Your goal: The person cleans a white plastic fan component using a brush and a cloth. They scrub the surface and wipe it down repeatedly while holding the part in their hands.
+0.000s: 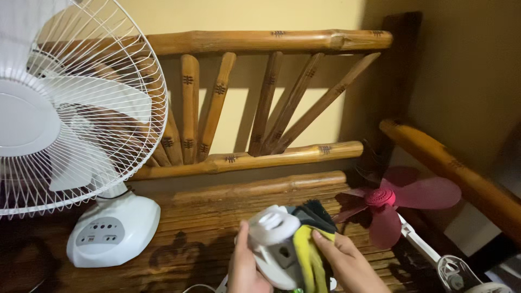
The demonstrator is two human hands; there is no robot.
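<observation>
— What are the hands holding, low in the frame's centre?
— The left hand (245, 267) is gripping a smooth white plastic motor housing (273, 239), fingers clamped around it. The right hand (345, 264) is pinching a soft yellow cloth (307, 255) against it.
— Surroundings?
— A slatted bamboo bench (206, 222) is carrying a white wire-caged fan (65, 119) at left; red blades (399, 201) are lying at right.

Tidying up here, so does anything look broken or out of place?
Yes. The pink fan at the bench's right end has bare blades with no guard, lying tilted. The white fan stands upright, guard on.
</observation>
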